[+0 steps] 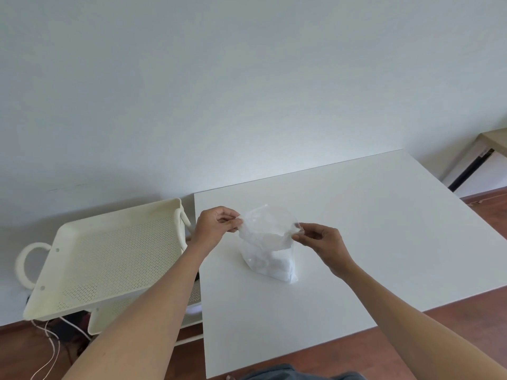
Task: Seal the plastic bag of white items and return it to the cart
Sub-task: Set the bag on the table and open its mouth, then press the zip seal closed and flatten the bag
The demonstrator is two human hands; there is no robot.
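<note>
While both forearms are reaching out over the white desk point(356, 242), the plastic bag point(267, 242) is standing upright on it, white items point(274, 266) sitting in its lower part, mouth gaping wide. Left hand point(215, 224) is pinching the bag's left top edge, grip clamped on the film; right hand point(319, 241) is pinching the right top edge, grip likewise clamped. Just left of the desk the cream cart point(109, 259) is showing its perforated top tray, with cables point(52, 341) lying on the wooden floor below it.
</note>
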